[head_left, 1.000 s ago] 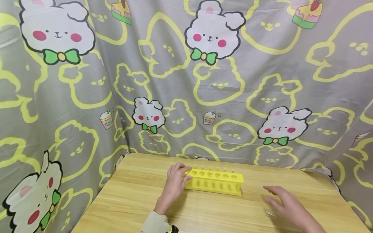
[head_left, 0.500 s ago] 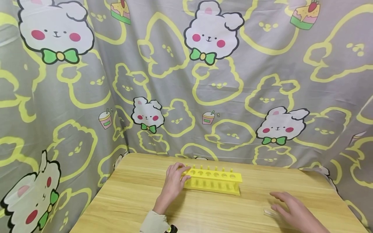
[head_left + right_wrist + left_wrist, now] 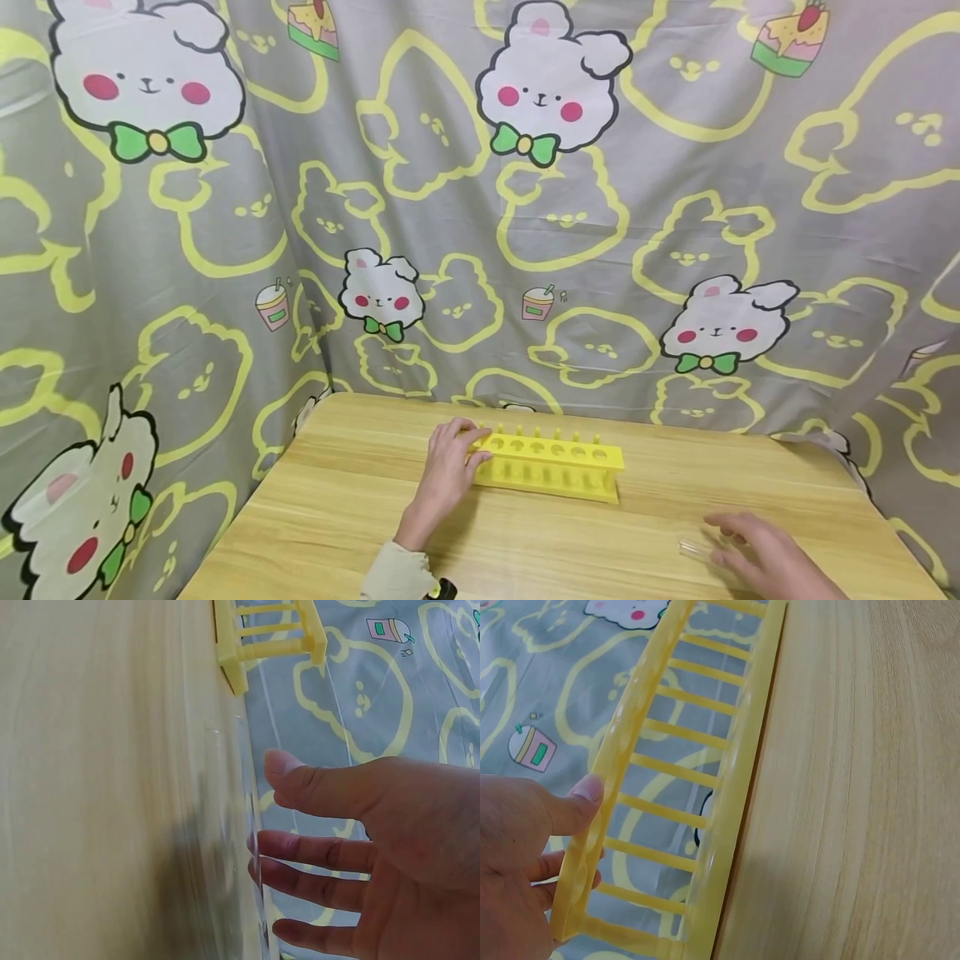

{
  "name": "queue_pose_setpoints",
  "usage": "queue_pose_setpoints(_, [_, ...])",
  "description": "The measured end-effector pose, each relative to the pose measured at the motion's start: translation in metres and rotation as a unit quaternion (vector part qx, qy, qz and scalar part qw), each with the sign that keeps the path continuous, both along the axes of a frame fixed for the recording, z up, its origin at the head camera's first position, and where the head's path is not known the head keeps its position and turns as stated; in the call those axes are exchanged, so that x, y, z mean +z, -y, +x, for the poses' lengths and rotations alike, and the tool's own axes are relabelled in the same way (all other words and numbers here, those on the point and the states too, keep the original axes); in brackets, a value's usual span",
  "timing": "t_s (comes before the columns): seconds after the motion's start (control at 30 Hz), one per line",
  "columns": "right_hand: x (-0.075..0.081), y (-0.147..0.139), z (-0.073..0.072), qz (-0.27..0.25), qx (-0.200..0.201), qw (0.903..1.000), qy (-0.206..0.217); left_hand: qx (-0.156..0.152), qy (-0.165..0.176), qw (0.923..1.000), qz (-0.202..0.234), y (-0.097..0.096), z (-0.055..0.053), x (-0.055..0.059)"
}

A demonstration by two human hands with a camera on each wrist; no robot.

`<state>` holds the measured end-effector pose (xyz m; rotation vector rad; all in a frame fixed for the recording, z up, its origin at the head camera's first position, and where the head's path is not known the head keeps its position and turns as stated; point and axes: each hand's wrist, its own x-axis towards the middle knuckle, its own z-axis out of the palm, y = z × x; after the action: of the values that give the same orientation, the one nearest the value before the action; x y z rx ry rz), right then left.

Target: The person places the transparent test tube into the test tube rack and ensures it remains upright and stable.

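Bunny-print cloth [image 3: 450,225] is hung behind the wooden desk [image 3: 330,533]. From the head view, the yellow rack [image 3: 567,454] is held at its left end by the left grip [image 3: 450,467]; a clear tube [image 3: 693,549] is laid to the right front of the rack. From the left wrist view, the rack's end is seen pinched; it could be skewed by a tug. From the right wrist view, the right grip [image 3: 409,836] is spread beside the tube, unclosed; the tube, apparently round and smooth, might be rolled away by a nudge.
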<state>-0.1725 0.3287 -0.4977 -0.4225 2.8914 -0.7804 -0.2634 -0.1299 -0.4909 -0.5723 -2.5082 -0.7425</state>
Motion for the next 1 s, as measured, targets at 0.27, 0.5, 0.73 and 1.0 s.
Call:
queue_pose_setpoints(0.27, [-0.009, -0.005, 0.000, -0.022, 0.009, 0.9991, 0.034, -0.002, -0.005, 1.0000, 0.004, 0.001, 0.000, -0.001])
queue_pose_setpoints(0.5, [-0.014, -0.009, -0.002, -0.026, 0.008, 0.9982, 0.053, -0.007, -0.013, 0.9999, 0.003, 0.000, -0.001, 0.000])
queue_pose_setpoints(0.73, [-0.018, -0.010, -0.002, -0.021, -0.015, 0.9975, 0.066, -0.003, -0.011, 0.9999, 0.000, 0.000, -0.002, 0.000])
queue_pose_setpoints(1.0, [-0.022, -0.008, -0.001, -0.016, -0.056, 0.9948, 0.084, -0.005, 0.003, 1.0000, 0.008, 0.000, -0.001, -0.001])
